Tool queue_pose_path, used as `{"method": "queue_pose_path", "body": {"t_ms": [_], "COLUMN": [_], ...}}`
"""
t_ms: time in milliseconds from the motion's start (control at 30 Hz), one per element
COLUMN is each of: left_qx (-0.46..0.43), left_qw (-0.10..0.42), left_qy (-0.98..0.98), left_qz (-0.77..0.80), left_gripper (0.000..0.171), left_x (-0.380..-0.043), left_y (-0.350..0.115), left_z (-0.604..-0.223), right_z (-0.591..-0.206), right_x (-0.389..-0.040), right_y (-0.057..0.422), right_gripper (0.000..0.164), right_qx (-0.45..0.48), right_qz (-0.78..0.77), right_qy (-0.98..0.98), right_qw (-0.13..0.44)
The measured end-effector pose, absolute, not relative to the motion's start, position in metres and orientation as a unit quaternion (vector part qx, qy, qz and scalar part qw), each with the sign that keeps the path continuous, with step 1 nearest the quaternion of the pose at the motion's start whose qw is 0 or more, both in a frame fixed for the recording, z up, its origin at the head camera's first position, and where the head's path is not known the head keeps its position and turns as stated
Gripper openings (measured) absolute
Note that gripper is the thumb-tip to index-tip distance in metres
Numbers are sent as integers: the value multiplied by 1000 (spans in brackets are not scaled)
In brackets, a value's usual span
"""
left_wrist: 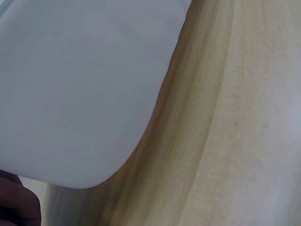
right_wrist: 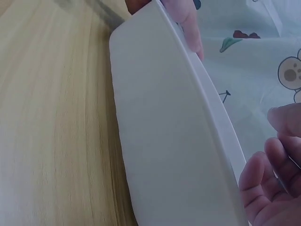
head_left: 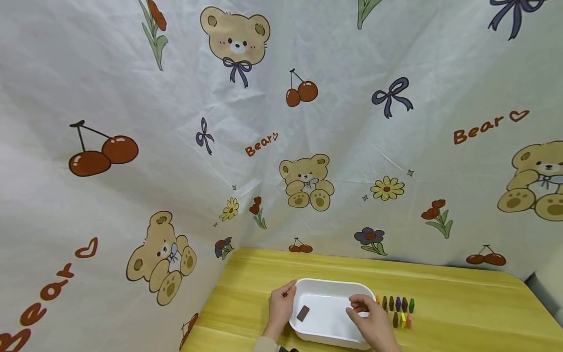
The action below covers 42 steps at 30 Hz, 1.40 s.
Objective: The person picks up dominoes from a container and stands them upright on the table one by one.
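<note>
A white rectangular tray (head_left: 327,338) sits on the table, with a small dark brown block (head_left: 303,313) lying inside near its left end. My left hand (head_left: 280,305) grips the tray's left rim. In the right wrist view, the left hand (right_wrist: 183,19) has a digit over the inner side of the rim and others outside it. Over the right part of the tray hovers my right hand (head_left: 371,320), fingers loosely curled, with nothing visible between them. The right wrist view shows those curled fingers (right_wrist: 268,174) beside the tray's long white wall (right_wrist: 164,122).
Several crayon-like coloured sticks (head_left: 398,304) stand in two rows just right of the tray. The yellow wood-grain table (head_left: 466,303) extends further right. A pale cloth (head_left: 352,137) printed with bears, cherries and flowers hangs behind and along the left side.
</note>
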<state>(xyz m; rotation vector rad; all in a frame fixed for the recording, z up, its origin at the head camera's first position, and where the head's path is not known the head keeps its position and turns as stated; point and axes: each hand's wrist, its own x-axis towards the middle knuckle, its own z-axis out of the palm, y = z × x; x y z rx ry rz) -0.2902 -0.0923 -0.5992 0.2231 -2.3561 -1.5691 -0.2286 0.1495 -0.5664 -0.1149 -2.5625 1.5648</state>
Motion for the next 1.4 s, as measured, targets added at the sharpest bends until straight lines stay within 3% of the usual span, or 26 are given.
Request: {"method": "queue_pose_path", "body": {"t_ms": [1400], "left_qx": [86], "left_qw": [127], "left_qy": [-806], "left_qz": [-572], "left_gripper": [19], "left_x": [-299], "left_y": [-96], "left_z": [-617], "right_z": [-594], "right_x": [-273], "right_y": [99], "right_gripper": [31], "right_qx": [113], "right_qz": [511], "right_qy": [-852], "right_qw": [36]}}
